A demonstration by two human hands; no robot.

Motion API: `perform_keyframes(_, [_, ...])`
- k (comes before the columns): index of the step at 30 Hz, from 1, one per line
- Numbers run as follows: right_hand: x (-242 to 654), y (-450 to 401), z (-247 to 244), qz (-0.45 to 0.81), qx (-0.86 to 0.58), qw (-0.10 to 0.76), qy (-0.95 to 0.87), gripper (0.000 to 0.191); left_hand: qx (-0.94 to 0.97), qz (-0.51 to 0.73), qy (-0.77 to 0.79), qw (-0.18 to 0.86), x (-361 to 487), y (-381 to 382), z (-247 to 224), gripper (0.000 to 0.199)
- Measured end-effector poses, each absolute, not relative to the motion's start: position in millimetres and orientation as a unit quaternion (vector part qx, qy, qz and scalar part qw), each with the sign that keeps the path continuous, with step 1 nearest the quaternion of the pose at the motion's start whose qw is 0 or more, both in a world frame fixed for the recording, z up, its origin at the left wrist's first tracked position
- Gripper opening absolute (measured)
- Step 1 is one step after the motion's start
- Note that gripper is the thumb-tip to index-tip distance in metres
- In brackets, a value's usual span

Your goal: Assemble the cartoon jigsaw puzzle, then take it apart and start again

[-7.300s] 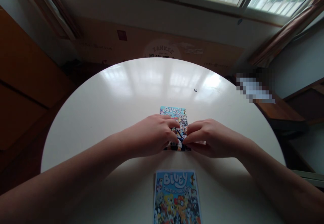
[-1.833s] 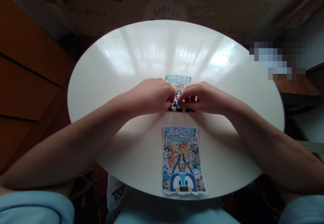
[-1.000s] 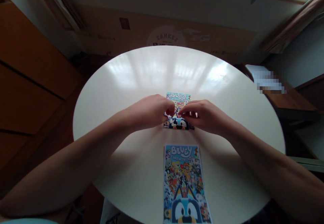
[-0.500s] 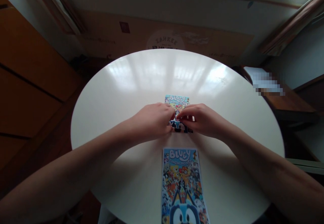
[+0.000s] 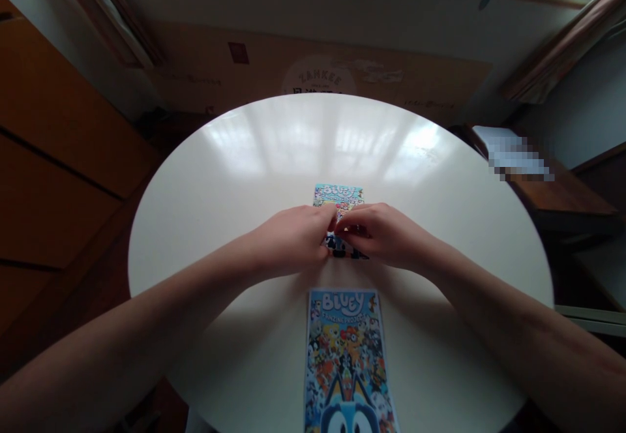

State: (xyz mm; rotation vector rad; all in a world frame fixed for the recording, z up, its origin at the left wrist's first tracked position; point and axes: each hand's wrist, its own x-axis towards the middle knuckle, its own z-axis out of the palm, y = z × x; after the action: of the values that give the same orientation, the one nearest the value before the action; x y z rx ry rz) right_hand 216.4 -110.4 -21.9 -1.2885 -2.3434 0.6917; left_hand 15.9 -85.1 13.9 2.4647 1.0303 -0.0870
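Note:
A small, colourful jigsaw puzzle [image 5: 338, 192] headed "BLUEY" lies at the middle of the round white table. My left hand [image 5: 304, 234] rests over its left side, fingers curled in and closed against the puzzle. From the right, my right hand [image 5: 379, 231] reaches over it with thumb and fingertips pinched together, close to the left fingertips. Whatever is in that pinch is too small to make out. The hands and fingers hide much of the puzzle's middle. Nearer to me lies a larger sheet [image 5: 345, 348] with a matching picture, its lower part cut off by the frame.
The white table [image 5: 195, 192] shows window glare along its far side. Beyond stands a cardboard panel [image 5: 195, 61] against the wall. Orange-brown cabinet doors [image 5: 53, 126] are at the left. A wooden side table [image 5: 562, 192] with a partly pixelated white item stands at the right.
Both hands stay at the puzzle; the right fingertips have shifted slightly left, closer to the left hand. The whole view has moved a little.

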Motion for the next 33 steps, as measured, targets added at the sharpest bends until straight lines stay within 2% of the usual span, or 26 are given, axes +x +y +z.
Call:
perform_keyframes(9, [216, -110, -20, 0.245, -0.464, 0.176, -0.833, 0.020, 0.894, -0.025, 0.375, 0.244, 17, -82, 12, 0.014])
perform_keyframes(14, [217, -110, -23, 0.252, -0.452, 0.192, -0.834, 0.025, 0.901, -0.013, 0.370, 0.225, 18, -84, 14, 0.012])
perform_keyframes(23, [216, -111, -18, 0.247, -0.471, 0.178, -0.828, 0.018, 0.904, -0.034, 0.392, 0.166, 7, -76, 15, 0.016])
perform_keyframes(33, [215, -110, -19, 0.244, -0.473, 0.171, -0.829, 0.018, 0.897, -0.046, 0.389, 0.204, 13, -79, 16, 0.017])
